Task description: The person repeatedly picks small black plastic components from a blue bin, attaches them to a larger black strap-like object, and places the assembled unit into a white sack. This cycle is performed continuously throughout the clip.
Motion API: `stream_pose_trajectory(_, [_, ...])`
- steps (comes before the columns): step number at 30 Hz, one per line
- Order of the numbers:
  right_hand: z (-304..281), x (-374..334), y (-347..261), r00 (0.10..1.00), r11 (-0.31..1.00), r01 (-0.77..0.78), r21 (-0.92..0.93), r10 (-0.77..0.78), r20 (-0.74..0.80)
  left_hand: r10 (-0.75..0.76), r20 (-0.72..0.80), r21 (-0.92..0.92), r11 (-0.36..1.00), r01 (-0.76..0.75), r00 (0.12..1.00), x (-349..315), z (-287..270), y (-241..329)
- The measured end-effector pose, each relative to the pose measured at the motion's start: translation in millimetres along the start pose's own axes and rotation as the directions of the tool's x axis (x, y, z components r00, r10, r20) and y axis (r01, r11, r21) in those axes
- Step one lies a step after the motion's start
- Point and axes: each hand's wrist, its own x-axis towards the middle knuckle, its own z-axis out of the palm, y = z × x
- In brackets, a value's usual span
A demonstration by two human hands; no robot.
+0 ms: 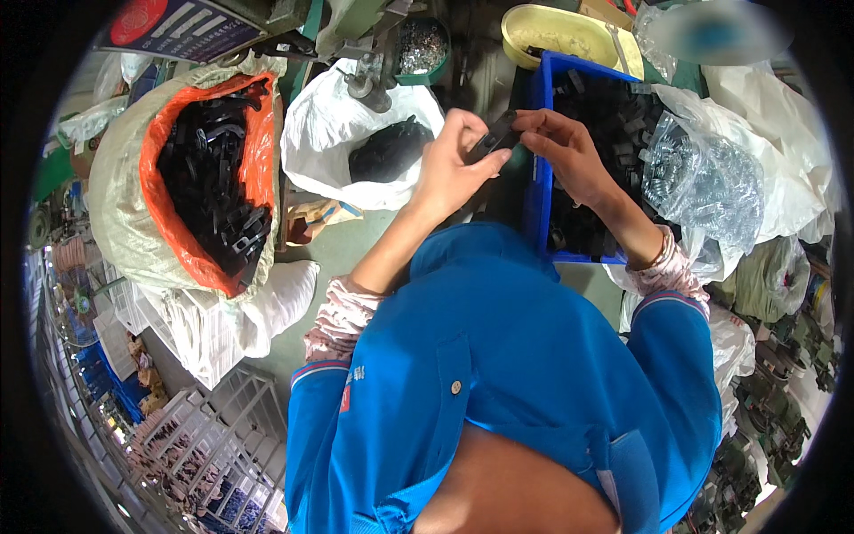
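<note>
My left hand (449,165) is closed around a small, elongated black plastic part (495,136), held up in front of me. At the part's far end, the thumb and fingers of my right hand (565,151) pinch together; whether they grip the same part or a smaller piece is too fine to make out. Just right of my hands stands a blue crate (540,200) with many black parts in it. To the left, a white bag (307,133) holds more black pieces. Beyond it is an orange-lined woven sack (124,191) full of black parts.
A clear plastic bag of metal springs (703,173) lies across the crate's right side. Behind the crate sits a yellow basin (569,36). A green container of small metal pieces (422,53) and machine parts (369,84) stand ahead. White racks (231,436) are at lower left.
</note>
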Motion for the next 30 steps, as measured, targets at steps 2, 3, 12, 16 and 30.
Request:
stream_pose_trajectory(2, [-1.6,-3.0,-1.1,0.999,0.999,0.018,0.044,-0.019,0.034,0.099,0.043,0.002,0.995,-0.099,0.994,3.2,-3.0,-10.6])
stream_pose_trajectory(3, [-1.9,-2.6,-0.1,0.999,0.999,0.025,0.035,-0.026,0.026,0.074,0.063,-0.009,0.997,-0.073,0.995,3.6,-5.2,-7.3])
stream_pose_trajectory(12, [-135.9,149.2,-33.3,0.961,0.627,0.215,-0.749,-0.273,0.047,0.107,-0.034,-0.007,0.994,-0.108,0.994,-5.5,-8.2,-11.8])
stream_pose_trajectory(16, [-185.5,250.9,35.5,0.976,0.387,-0.086,-0.918,0.217,0.000,0.060,-0.111,-0.080,0.994,-0.069,0.992,-20.5,-11.1,-12.0])
stream_pose_trajectory(30, [-165.6,225.7,-17.5,0.993,0.848,-0.095,-0.522,0.117,0.009,0.126,-0.158,-0.263,0.951,-0.165,0.979,-24.8,-80.5,-6.2])
